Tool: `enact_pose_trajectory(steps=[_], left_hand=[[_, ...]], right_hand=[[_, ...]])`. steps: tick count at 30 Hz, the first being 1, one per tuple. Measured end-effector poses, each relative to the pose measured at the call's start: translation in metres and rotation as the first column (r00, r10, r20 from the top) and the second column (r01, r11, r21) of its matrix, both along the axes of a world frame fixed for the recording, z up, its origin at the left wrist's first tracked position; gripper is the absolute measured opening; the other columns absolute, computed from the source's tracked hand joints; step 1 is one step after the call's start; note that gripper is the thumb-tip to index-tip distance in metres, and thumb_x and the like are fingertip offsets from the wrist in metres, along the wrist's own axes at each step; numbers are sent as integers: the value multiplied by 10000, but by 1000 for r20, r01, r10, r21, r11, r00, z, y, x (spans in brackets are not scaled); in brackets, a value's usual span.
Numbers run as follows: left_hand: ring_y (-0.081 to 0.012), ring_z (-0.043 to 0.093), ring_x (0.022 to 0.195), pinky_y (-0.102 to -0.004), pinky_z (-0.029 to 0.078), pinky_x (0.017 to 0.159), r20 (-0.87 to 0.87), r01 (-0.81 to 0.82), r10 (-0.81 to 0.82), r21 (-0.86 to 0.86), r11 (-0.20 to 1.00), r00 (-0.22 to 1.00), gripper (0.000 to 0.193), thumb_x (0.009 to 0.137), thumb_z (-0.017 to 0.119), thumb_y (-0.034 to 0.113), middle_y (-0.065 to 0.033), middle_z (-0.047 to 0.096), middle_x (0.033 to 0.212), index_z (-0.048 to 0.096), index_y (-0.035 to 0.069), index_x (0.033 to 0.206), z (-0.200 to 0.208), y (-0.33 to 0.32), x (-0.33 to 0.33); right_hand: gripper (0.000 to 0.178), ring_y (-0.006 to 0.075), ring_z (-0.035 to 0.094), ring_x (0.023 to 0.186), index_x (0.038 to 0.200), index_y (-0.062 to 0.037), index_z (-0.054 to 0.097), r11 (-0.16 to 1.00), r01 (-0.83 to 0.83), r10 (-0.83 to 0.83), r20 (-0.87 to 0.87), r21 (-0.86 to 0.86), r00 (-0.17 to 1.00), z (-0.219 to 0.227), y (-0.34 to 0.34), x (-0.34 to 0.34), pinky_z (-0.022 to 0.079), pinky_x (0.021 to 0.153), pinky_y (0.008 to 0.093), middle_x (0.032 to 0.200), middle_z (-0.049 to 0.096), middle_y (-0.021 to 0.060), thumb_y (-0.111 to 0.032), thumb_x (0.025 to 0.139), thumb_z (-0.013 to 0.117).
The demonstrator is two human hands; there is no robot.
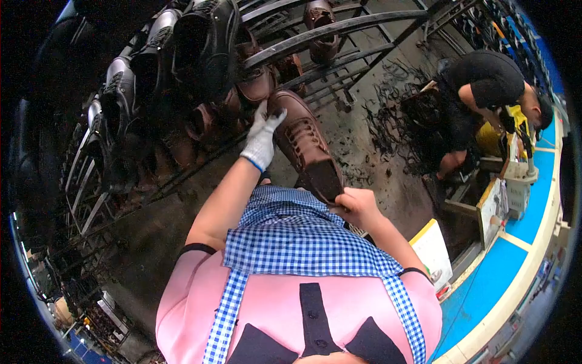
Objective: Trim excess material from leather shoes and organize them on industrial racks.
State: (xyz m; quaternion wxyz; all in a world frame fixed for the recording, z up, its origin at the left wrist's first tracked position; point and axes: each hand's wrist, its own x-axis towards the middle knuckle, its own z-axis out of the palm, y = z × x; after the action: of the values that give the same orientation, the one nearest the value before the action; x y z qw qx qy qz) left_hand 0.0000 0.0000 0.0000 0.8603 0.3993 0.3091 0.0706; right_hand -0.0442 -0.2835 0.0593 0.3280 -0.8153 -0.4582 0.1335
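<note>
A brown lace-up shoe (308, 148) is held in front of me, its toe pointing away and its dark opening toward me. My left hand (262, 138), in a white knit glove with a blue cuff, grips the toe end from the left side. At the heel, my bare right hand (359, 205) is closed with its fingers curled against the back edge; part of them is hidden. Just beyond the toe, another brown shoe (257, 84) sits on the metal rack (357, 24). Black shoes (206, 42) line the rack to the left.
On the right, a co-worker (485, 82) in black bends low beside a long blue-topped bench (476, 288). Dark strips of scrap (391, 124) litter the floor between us. A white panel with a yellow edge (430, 250) stands near my right elbow. One more brown shoe (321, 30) rests farther back.
</note>
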Motion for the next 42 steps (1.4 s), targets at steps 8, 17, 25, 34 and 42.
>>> enact_pose_trajectory(steps=[8,17,25,34,42], left_hand=[[-179,502,1097,-319,406,960,246,271,-412,455,849,877,544,723,712,28,-74,517,1200,466,39,1209,85,-65,-31],[-174,490,1115,-317,393,968,238,318,-428,389,864,872,577,714,719,49,-71,515,1204,457,41,1228,91,-73,-38],[-152,533,1028,-288,414,906,278,243,-496,616,749,823,483,734,719,122,-52,567,1110,509,23,1158,130,-42,-22],[-162,513,1067,-293,384,943,61,482,-594,521,704,802,497,702,689,46,-65,553,1141,506,27,1163,154,-53,-19],[-160,507,1077,-298,381,954,23,575,-663,476,665,748,546,684,687,33,-71,544,1153,484,25,1190,134,-53,-10]], right_hand=[[197,269,555,647,754,-72,509,940,297,-280,120,-168,953,-44,-56,-50,451,504,369,728,469,80,-92,625,656],[273,272,617,743,982,-59,629,977,127,-204,-577,-171,790,-13,-71,-43,486,648,328,818,628,107,-159,734,689],[344,148,501,646,1105,-49,599,890,383,-337,-209,247,918,86,-28,34,407,566,278,718,491,57,60,784,540],[492,207,506,597,1142,-168,609,948,224,-227,-13,226,974,120,14,63,406,520,294,714,470,81,86,722,583],[518,206,492,583,1152,-185,602,914,315,-292,-123,255,948,101,11,66,397,515,285,704,455,83,91,713,580]])
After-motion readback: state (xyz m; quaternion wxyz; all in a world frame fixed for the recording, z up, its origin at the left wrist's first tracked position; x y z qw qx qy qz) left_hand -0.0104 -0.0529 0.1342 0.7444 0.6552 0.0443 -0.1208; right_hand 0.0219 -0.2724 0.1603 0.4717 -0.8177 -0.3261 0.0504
